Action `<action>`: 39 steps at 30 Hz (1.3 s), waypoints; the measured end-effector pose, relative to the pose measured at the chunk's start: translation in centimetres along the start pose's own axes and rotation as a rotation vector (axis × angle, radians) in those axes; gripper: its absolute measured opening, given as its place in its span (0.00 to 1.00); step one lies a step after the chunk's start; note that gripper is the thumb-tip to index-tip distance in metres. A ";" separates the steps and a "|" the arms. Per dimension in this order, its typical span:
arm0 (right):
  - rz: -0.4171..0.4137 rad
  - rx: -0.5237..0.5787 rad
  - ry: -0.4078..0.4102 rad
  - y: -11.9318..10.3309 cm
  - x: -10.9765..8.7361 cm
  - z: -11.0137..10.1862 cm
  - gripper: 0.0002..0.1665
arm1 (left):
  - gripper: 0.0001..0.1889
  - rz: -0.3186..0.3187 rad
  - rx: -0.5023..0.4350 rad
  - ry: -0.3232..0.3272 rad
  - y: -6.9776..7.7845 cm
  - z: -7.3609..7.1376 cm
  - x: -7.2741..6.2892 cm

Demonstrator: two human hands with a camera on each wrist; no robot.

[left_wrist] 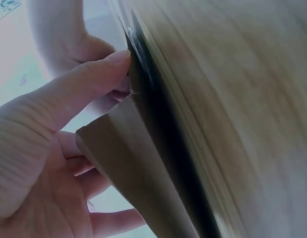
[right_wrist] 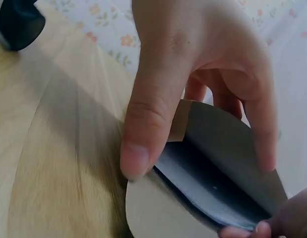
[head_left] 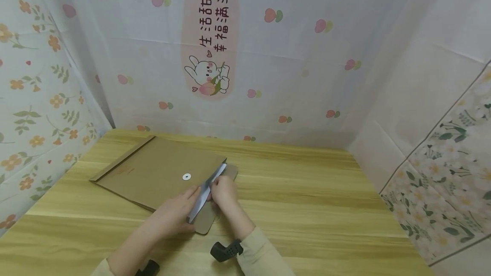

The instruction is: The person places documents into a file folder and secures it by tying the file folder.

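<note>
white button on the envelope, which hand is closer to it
Left. In the head view, the left hand is just below the white button, at the open end of the envelope; the right hand is farther, to the button's right.

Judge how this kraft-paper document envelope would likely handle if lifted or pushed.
The kraft-paper document envelope would probably slide rather than roll, since it lies mostly flat on the table. It looks fairly stiff, with a crisp folded edge, though its gaping mouth suggests it flexes. Being thin, it is likely light for its size.
</note>
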State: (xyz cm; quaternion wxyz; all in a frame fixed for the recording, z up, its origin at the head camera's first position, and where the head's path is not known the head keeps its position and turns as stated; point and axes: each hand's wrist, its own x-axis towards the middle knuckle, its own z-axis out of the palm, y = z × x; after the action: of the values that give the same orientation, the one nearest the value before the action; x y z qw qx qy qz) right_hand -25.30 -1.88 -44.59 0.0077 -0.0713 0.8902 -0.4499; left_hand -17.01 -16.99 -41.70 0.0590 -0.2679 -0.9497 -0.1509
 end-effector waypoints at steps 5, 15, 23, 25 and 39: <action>0.007 0.239 -0.044 0.9 0.8 0.9 0.17 | 0.49 0.001 -0.020 -0.010 -0.1 0.2 0.1; 0.027 0.344 -0.050 1.2 2.0 1.2 0.15 | 0.50 0.034 -0.011 0.001 -0.3 0.1 0.0; 0.069 0.340 -0.086 1.4 1.4 0.6 0.16 | 0.49 0.001 -0.078 -0.063 -0.4 0.2 0.1; 0.066 0.367 -0.103 1.6 1.1 0.3 0.14 | 0.49 -0.016 -0.108 -0.092 -0.4 0.3 0.1; 0.068 0.466 0.066 2.0 -0.2 -3.2 0.13 | 0.35 -0.001 -0.376 -0.133 -3.9 -0.4 -0.2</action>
State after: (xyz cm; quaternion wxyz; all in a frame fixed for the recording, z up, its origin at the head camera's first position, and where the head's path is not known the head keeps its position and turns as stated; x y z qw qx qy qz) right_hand -25.56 1.86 -44.25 0.0102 -0.0229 0.7641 -0.6446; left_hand -18.87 -20.34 -42.39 -0.0548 -0.2830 -0.9068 -0.3075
